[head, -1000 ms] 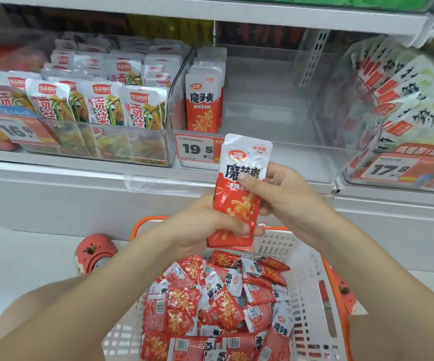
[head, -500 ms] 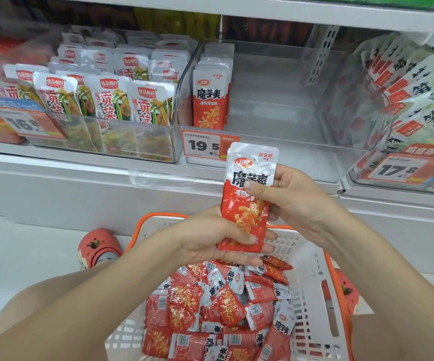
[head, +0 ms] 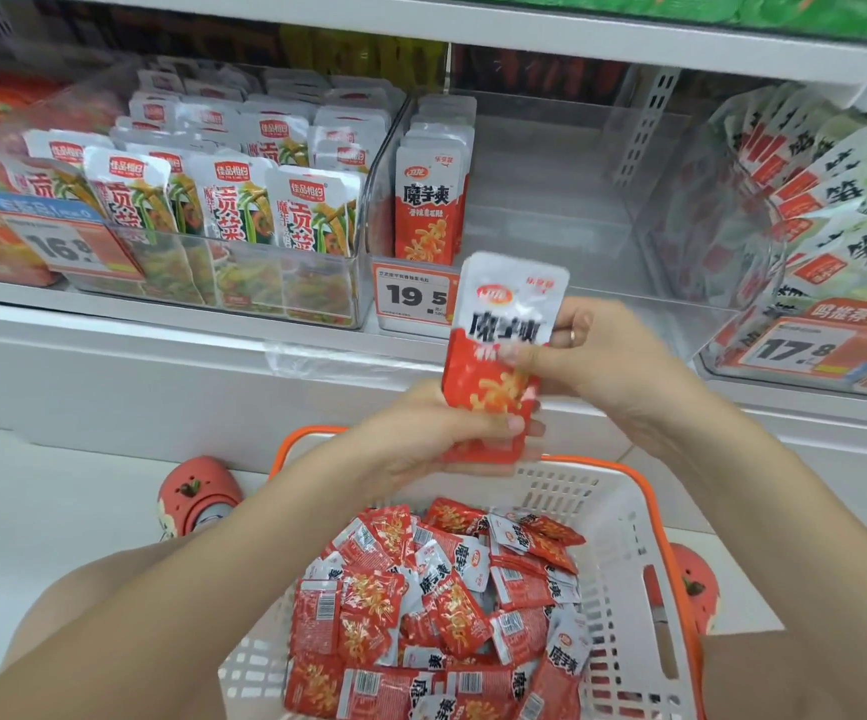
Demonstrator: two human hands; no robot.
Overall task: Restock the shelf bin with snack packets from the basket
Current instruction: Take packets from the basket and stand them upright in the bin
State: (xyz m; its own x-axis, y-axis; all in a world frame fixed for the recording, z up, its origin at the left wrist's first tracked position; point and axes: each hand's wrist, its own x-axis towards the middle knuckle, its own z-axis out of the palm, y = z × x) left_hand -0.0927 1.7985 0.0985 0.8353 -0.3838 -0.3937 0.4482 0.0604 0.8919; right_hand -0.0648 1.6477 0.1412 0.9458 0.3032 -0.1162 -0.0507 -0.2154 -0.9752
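Note:
I hold an upright stack of red-and-white snack packets (head: 506, 345) in front of the shelf edge. My left hand (head: 436, 439) grips its lower end and my right hand (head: 597, 356) pinches its middle from the right. Below, a white basket with an orange rim (head: 623, 517) holds several loose packets (head: 441, 605) of the same kind. The clear shelf bin (head: 550, 210) behind the 19.5 price tag (head: 410, 296) has one row of matching packets (head: 428, 200) standing against its left wall; most of its floor is bare.
A bin of green-and-white packets (head: 223, 200) stands to the left, and another bin of white packets (head: 836, 200) to the right. A shelf board runs overhead. Red clog shoes (head: 197, 491) rest on the pale floor beside the basket.
Both hands have lifted the packets slightly up and to the right, nearer the price tag. The camera has shifted a little.

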